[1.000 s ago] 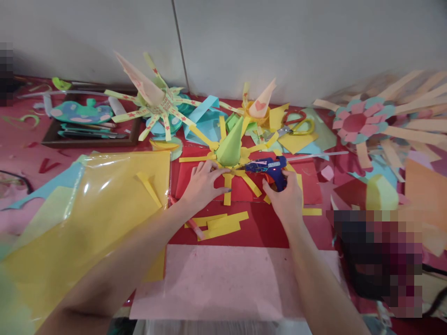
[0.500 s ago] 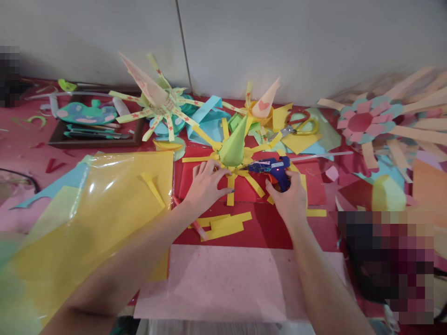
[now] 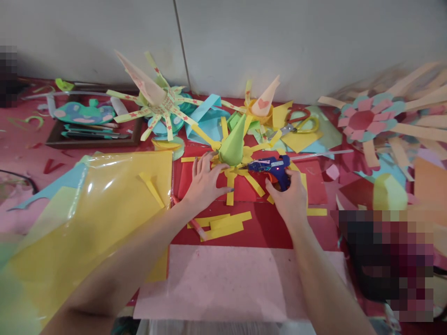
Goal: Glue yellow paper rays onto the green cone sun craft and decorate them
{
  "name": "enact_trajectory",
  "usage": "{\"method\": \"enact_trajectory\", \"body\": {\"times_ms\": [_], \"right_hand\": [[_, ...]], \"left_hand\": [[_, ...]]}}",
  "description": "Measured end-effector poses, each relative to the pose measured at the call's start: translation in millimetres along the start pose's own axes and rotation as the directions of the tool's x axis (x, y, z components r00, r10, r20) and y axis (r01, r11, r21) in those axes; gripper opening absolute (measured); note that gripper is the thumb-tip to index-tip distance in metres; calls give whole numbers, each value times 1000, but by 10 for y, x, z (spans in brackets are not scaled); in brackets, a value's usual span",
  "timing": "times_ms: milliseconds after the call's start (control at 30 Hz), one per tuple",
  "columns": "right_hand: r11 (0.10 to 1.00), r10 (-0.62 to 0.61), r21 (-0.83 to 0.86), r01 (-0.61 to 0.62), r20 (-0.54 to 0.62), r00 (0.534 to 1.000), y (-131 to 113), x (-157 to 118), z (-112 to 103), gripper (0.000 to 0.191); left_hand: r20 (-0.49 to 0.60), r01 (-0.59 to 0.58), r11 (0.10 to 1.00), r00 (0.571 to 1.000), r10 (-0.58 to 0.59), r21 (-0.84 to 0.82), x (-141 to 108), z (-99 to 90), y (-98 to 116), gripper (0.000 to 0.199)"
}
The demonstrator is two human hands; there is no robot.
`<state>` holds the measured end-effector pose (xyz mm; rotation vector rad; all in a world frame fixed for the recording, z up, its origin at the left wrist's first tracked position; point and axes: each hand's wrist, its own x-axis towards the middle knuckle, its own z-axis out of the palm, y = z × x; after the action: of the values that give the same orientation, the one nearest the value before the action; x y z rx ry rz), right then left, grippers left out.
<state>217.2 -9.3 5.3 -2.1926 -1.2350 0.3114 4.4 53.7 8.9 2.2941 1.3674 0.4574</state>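
A light green paper cone (image 3: 233, 146) stands upright in the middle of a flower-like craft with yellow paper strips (image 3: 254, 184) fanning out around it. My left hand (image 3: 204, 184) is at its left side, fingers apart, with the fingertips at the cone's base and the thumb stretched to the right. Whether those fingertips press on the paper is hard to make out. In my right hand (image 3: 290, 193) is a blue hot glue gun (image 3: 270, 166) with a small red light; its nozzle points left at the cone's base. A clear glue stick (image 3: 323, 155) sticks out of its back.
Loose yellow strips (image 3: 223, 222) and a pink pen-like stick (image 3: 198, 229) lie in front. Yellow sheets in plastic (image 3: 129, 186) are on the left. Scissors (image 3: 302, 124), a brown tray (image 3: 57, 137) and a star-patterned cone craft (image 3: 157, 100) stand behind. A pink sheet (image 3: 223, 284) lies nearest.
My left hand has shifted slightly, its fingers now higher and closer to the cone's base. My right hand and the glue gun stay nearly in place.
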Motion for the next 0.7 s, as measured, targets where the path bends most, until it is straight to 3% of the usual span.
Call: {"method": "enact_trajectory", "body": {"times_ms": [133,400,600,700], "right_hand": [[1000,21,-10,-20,14,1000,-16,0,-8,46],[999,49,-3,-49,17,999,-30,2,-38,46],[999,39,7,-39,15,999,-23,0,-26,46],[999,47,2,-47,22,999,-21,1,-26,48]], "left_hand": [[12,-14,1000,1000,15,-10,2,-3,2,37],[14,2,1000,1000,-1,-24,6,-26,16,49],[24,-18,999,1000,19,-32,-9,-39,24,18],[16,-13,1000,1000,13,-26,-4,-35,17,22]]}}
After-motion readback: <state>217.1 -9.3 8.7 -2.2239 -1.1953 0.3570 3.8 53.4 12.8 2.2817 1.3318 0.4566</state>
